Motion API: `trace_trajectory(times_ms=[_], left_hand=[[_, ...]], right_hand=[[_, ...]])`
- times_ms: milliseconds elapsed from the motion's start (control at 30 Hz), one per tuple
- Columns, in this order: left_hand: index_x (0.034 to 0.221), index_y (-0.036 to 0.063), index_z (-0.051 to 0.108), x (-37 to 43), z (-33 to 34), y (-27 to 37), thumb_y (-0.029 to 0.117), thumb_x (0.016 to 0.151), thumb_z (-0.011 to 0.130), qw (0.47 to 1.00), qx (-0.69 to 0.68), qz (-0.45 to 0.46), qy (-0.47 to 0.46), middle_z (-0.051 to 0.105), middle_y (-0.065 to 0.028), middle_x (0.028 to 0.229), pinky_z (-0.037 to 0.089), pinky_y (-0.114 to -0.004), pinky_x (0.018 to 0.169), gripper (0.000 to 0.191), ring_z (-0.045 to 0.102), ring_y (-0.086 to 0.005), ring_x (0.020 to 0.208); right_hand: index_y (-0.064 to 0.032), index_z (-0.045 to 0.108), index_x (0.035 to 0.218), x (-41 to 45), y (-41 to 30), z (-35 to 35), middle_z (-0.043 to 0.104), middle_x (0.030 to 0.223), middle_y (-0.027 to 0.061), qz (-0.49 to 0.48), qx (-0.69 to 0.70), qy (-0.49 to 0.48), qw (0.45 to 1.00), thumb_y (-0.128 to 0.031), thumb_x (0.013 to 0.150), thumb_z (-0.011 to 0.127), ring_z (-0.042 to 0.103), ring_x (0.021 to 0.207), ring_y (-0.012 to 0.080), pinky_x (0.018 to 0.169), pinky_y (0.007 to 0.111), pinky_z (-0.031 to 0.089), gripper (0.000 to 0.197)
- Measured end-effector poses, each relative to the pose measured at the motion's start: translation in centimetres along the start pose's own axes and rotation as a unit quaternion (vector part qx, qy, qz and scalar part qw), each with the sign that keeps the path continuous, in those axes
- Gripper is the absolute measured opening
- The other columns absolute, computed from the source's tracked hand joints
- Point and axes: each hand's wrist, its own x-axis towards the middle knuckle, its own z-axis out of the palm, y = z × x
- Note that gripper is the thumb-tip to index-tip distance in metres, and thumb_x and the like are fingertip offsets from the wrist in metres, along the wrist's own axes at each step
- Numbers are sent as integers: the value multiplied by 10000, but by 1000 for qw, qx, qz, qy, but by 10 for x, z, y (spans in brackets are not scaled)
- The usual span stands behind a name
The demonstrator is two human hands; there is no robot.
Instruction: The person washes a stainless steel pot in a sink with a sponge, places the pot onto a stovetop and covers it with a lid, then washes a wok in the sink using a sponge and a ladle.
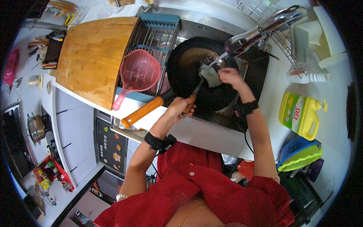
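Observation:
My left hand (181,107) grips the wooden handle of a metal kitchen utensil (197,86), whose head lies over a black wok (184,68) in the sink. Water from the chrome faucet (248,42) runs onto the utensil's head. My right hand (230,77) is at the edge of a pale, wet cloth or pad (211,76) against that head; its fingers are bent and blurred, so their exact hold is unclear. The wok's wooden handle (143,112) sticks out over the counter's front edge, left of my left hand.
A pink plastic ladle (140,69) rests on a dish rack (158,17) left of the wok, beside a wooden board (95,56). To the right stand a yellow detergent bottle (297,115), a white bottle (309,77), a wire rack (286,51) and blue and green baskets (299,156).

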Motion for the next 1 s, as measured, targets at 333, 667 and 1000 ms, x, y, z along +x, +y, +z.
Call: trace_trajectory(times_ms=[333,667,1000], left_hand=[[906,-41,419,-11,-7,15,200,836,503,996,90,-5,26,462,-62,731,327,-208,372,264,419,-83,505],[899,-47,413,-5,-22,4,247,853,499,996,82,13,13,456,-68,722,338,-218,378,310,413,-91,498],[823,-40,447,2,-22,-3,266,850,500,996,85,36,9,452,-53,665,324,-221,372,312,409,-89,476]], right_hand=[[6,626,727,68,53,32,606,673,93,-26,-386,225,894,-235,648,741,586,618,231,562,337,488,278],[28,574,875,60,46,17,615,754,150,23,98,157,982,-245,830,523,603,633,243,590,333,509,281],[53,473,1063,19,-5,-11,512,1077,233,-108,308,41,944,-270,864,431,523,1011,304,897,411,421,381]])
